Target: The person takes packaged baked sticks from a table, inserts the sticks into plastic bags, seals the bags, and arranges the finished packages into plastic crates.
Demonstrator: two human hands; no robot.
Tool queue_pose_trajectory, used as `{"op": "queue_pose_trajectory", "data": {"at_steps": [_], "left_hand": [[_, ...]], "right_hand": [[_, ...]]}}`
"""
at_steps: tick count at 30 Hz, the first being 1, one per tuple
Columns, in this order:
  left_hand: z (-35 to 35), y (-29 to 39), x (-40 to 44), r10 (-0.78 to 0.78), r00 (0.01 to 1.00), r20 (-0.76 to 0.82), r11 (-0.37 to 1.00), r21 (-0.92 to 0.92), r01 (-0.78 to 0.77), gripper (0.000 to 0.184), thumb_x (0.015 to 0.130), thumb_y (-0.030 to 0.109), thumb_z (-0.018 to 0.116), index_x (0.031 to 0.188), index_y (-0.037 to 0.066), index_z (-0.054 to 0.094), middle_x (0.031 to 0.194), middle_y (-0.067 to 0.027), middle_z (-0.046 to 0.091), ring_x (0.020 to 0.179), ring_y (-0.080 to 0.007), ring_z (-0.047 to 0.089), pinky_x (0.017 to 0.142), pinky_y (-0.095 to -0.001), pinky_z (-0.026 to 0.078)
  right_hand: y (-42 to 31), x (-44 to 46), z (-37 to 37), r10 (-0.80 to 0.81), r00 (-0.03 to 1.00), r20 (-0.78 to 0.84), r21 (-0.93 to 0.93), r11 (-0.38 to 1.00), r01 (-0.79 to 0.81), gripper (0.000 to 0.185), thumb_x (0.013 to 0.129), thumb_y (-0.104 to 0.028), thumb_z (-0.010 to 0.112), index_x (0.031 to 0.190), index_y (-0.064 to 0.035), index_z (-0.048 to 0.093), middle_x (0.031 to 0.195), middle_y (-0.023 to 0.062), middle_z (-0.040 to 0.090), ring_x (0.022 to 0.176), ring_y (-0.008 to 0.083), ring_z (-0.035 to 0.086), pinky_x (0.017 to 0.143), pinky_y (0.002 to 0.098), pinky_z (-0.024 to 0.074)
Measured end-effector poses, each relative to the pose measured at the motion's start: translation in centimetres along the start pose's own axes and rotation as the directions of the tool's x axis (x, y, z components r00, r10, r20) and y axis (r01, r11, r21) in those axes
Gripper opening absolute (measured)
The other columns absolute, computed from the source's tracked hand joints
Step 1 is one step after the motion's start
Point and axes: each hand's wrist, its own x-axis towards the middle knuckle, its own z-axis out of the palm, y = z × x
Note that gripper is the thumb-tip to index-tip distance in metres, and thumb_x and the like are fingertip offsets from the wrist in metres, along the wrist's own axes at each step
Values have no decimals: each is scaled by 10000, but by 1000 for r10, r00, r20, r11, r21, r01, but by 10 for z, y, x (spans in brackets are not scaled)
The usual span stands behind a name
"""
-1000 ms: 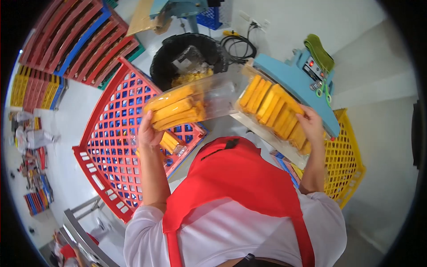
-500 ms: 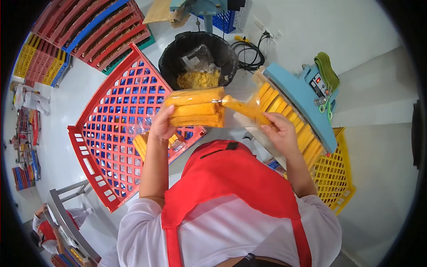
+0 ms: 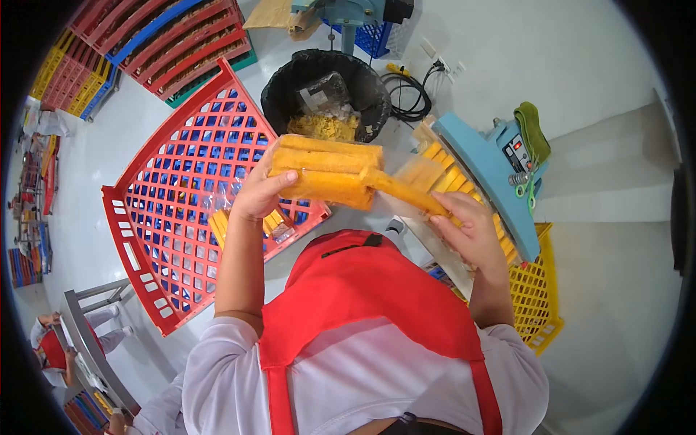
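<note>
Left hand point(image 3: 262, 191) grips a plastic bag point(image 3: 330, 161) of yellow sticks point(image 3: 322, 185), apparently to steady it; right hand point(image 3: 467, 226) pinches a single stick point(image 3: 404, 193) at the bag's mouth.

Red crate point(image 3: 112, 191), bagged yellow sticks point(image 3: 219, 227) on it

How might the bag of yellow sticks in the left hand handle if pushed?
The bag would probably flop at its unfilled end, where thin clear film extends past the sticks. Its filled part likely resists bending, as the sticks lie straight lengthwise.
</note>
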Motion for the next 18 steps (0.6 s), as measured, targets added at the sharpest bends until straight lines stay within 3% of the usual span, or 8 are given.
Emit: {"op": "queue_pose_trajectory", "data": {"at_steps": [3, 5, 6, 8, 12, 14, 15, 18], "left_hand": [[1, 7, 1, 1, 1000, 19, 999, 54, -2, 677, 655, 183, 701, 1217, 29, 357, 1129, -86, 478, 1072, -192, 454, 923, -307, 339], [2, 16, 1, 5, 999, 53, 993, 114, -11, 692, 648, 195, 708, 1219, 29, 355, 1130, -86, 476, 1073, -191, 452, 922, -306, 339], [3, 22, 1, 3, 997, 75, 984, 176, -16, 706, 641, 206, 715, 1221, 29, 353, 1129, -85, 475, 1072, -190, 453, 922, -305, 339], [8, 29, 1, 2, 995, 101, 971, 239, -26, 721, 634, 217, 721, 1223, 29, 352, 1128, -85, 475, 1070, -189, 453, 921, -304, 340], [24, 24, 2, 96, 993, 73, 993, 65, -100, 726, 630, 220, 723, 1224, 32, 351, 1118, -83, 475, 1065, -193, 458, 915, -301, 346], [27, 21, 1, 115, 992, 45, 993, 17, -116, 728, 629, 221, 723, 1226, 34, 349, 1115, -83, 475, 1063, -195, 459, 912, -301, 349], [27, 22, 1, 139, 989, 58, 988, 61, -143, 735, 629, 218, 721, 1233, 36, 344, 1120, -84, 473, 1065, -194, 458, 913, -302, 348], [33, 33, -3, 158, 982, 104, 977, 125, -170, 760, 628, 213, 718, 1253, 40, 324, 1130, -86, 469, 1069, -192, 455, 916, -303, 344]], "right_hand": [[7, -2, 3, -103, 994, -22, -60, 993, 102, 313, 717, -14, 598, 1023, 24, 549, 866, 130, 576, 788, 236, 565, 680, 290, 448], [10, -9, 5, 208, 963, -172, 419, 900, -120, 314, 722, 57, 579, 1028, 23, 515, 892, 104, 579, 831, 177, 561, 721, 270, 454], [9, -8, 5, 209, 963, -168, 421, 899, -121, 314, 722, 57, 579, 1028, 23, 515, 892, 104, 579, 831, 177, 561, 721, 270, 454], [7, -4, 3, 142, 969, -201, 670, 742, 31, 322, 723, 102, 563, 1017, 14, 466, 914, 106, 573, 860, 156, 550, 764, 267, 450], [3, -9, 31, 159, 902, -402, 639, 754, 152, 310, 704, 119, 566, 966, -1, 451, 959, 136, 547, 901, 175, 540, 784, 275, 439], [-1, -11, 38, -126, 802, -584, 340, 859, 383, 329, 703, 130, 552, 984, 0, 439, 975, 146, 541, 896, 195, 544, 783, 288, 447], [-5, -12, 29, -124, 802, -584, 344, 857, 383, 329, 703, 130, 552, 984, 0, 439, 975, 146, 541, 896, 195, 544, 783, 288, 447], [-14, -15, 7, -161, 878, -450, 46, 978, 202, 337, 713, 125, 539, 998, -8, 418, 980, 165, 539, 892, 199, 547, 786, 299, 451]]}}
